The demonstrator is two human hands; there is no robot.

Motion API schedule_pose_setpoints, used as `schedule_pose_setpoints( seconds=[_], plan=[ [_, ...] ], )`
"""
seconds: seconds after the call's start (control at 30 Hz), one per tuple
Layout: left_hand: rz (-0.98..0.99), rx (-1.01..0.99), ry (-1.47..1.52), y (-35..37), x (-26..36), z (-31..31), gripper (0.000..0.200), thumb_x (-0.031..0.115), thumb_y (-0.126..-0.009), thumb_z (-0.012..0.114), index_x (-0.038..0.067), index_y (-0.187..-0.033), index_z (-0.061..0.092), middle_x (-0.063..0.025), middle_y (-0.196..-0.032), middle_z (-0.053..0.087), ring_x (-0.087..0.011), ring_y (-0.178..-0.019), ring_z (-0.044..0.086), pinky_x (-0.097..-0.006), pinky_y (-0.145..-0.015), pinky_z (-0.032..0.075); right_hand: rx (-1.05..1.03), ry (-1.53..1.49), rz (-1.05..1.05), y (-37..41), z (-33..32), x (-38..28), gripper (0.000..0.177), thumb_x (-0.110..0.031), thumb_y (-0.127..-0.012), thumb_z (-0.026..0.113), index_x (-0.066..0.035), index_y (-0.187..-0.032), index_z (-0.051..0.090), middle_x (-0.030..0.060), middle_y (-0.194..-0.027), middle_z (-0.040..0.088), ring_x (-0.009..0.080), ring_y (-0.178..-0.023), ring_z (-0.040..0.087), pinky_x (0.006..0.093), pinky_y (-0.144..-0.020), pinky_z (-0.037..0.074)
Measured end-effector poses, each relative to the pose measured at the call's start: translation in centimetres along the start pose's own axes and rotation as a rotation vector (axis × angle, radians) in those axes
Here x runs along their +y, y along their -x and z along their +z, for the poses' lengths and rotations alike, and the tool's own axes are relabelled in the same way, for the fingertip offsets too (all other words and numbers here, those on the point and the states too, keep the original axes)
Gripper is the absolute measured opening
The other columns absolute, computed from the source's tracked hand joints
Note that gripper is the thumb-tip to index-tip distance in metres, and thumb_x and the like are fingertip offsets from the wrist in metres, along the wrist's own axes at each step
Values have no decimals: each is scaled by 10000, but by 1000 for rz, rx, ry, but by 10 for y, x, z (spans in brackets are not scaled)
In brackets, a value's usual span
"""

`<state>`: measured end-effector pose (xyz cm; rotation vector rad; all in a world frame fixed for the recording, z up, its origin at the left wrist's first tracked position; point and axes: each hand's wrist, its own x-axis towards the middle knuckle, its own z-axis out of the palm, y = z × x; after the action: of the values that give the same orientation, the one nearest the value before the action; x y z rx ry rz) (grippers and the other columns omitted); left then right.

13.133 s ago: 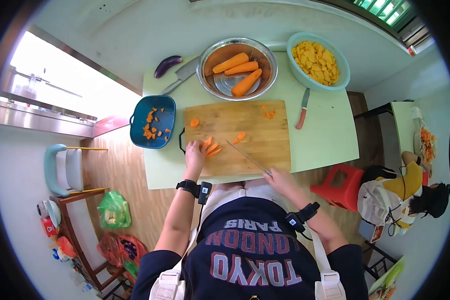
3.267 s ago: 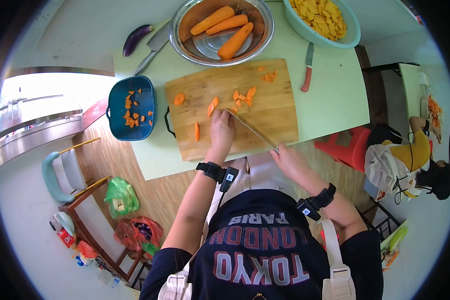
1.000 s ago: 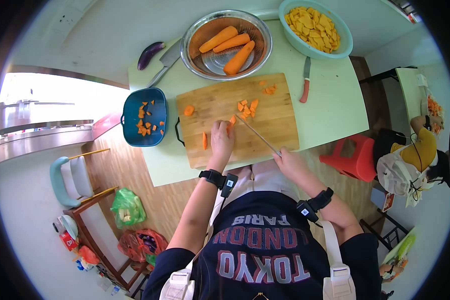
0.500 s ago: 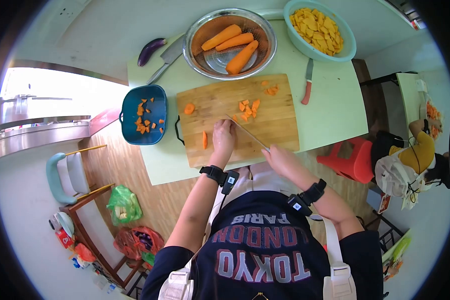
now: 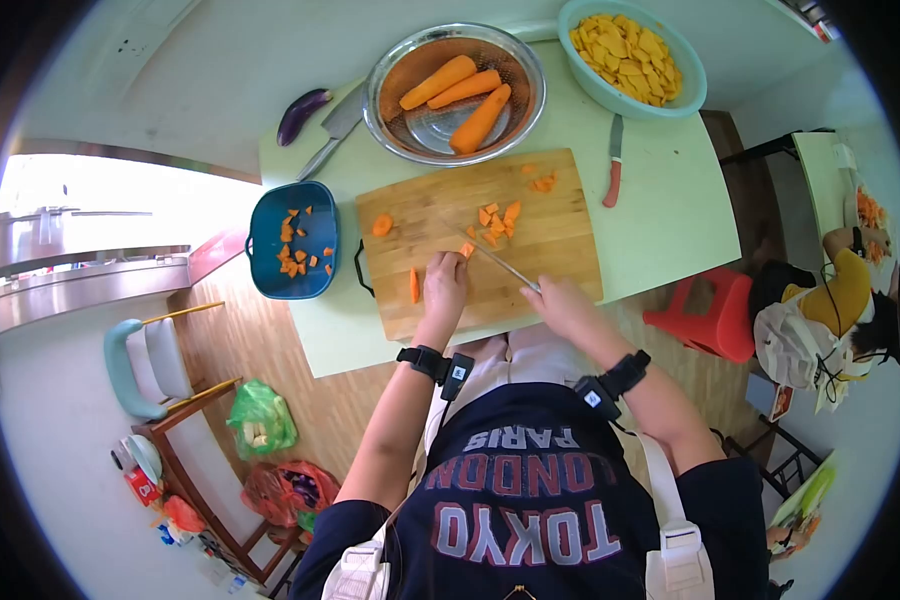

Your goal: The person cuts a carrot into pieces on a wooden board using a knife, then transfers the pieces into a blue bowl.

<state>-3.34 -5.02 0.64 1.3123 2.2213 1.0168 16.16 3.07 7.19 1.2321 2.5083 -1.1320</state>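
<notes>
On the wooden cutting board (image 5: 420, 205), my left hand (image 5: 446, 285) has its fingers curled over a carrot piece (image 5: 467, 249), whose orange end shows past the fingertips. My right hand (image 5: 562, 305) grips the handle of a knife (image 5: 508, 268), its blade slanting up and left beside that piece. Just beyond the blade lie several carrot chunks (image 5: 495, 222), with smaller bits (image 5: 542, 184) near the board's far right corner. A round carrot slice (image 5: 382, 225) and a carrot strip (image 5: 414, 286) rest on the board's left side.
Left of the board, a blue basket (image 5: 263, 240) contains carrot chunks. Behind stand a metal colander (image 5: 372, 110) with three carrots and a basin (image 5: 698, 82) of yellow slices. An eggplant (image 5: 302, 116), a cleaver (image 5: 330, 138) and a red-handled knife (image 5: 614, 165) lie around. Another person (image 5: 838, 290) works at right.
The carrot piece now shows at my left fingertips, which sit slightly nearer to me. The knife blade has shifted a little, still in my right hand. The whole view has tilted slightly.
</notes>
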Motion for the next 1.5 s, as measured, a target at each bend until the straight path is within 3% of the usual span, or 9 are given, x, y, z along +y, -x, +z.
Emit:
schedule_pose_setpoints(
  seconds=[0.13,0.23,0.77,0.9,0.97,1.03,1.13,1.27,1.5],
  plan=[
    [24,49,-37,0,16,-3,71,51,-812,555,30,-875,581,-171,-857,572,-376,-803,552,-430,-665,463,-66,184,120,34,-18,-32,389,-384,-915,437,-7,-872,519,192,-639,615,385,-634,618,479,-539,482],
    [-11,50,-36,0,15,-2,98,53,-817,552,35,-906,588,-181,-866,573,-385,-807,552,-438,-662,462,-88,117,182,40,-17,-37,380,-373,-910,449,-2,-869,521,203,-662,618,389,-675,622,481,-585,492],
    [-15,37,-20,3,4,1,55,21,-786,554,23,-836,577,-176,-850,569,-374,-777,557,-423,-665,462,-36,20,116,-15,21,-8,435,-386,-903,447,20,-795,563,236,-718,609,409,-678,600,494,-612,466],
    [-75,8,63,4,-11,3,45,28,-784,565,19,-827,575,-175,-844,569,-368,-767,559,-418,-656,459,-49,-249,54,-22,15,15,456,-409,-902,444,21,-799,555,246,-710,600,414,-664,591,494,-608,459],
    [-29,49,44,8,-11,0,73,12,-773,608,8,-843,587,-157,-833,582,-279,-678,590,-342,-625,488,-72,-295,77,-15,3,6,461,-415,-902,444,20,-797,553,248,-702,596,415,-661,589,491,-607,459],
    [-17,67,39,10,-7,-1,80,9,-774,603,7,-852,585,-157,-831,581,-286,-683,589,-349,-623,486,-32,-35,37,2,-5,-8,450,-412,-903,445,17,-809,548,230,-684,602,404,-642,595,488,-588,464],
    [-6,92,-6,11,0,0,95,4,-773,591,7,-868,582,-161,-829,577,-305,-692,586,-368,-620,479,-94,120,88,26,-16,-33,415,-386,-905,450,12,-833,545,213,-678,611,395,-629,603,489,-574,471],
    [-89,44,-36,9,8,-2,83,8,-783,559,8,-866,565,-196,-879,560,-390,-799,553,-431,-675,460,-75,105,124,37,-2,-34,375,-355,-906,455,5,-854,546,209,-684,618,392,-626,609,491,-568,477],
    [-67,56,11,8,7,-2,55,13,-777,565,10,-831,573,-194,-847,569,-387,-783,563,-434,-671,464,-112,13,128,24,-4,-37,381,-344,-909,448,13,-827,552,238,-711,611,421,-672,598,495,-605,475]
  ],
)
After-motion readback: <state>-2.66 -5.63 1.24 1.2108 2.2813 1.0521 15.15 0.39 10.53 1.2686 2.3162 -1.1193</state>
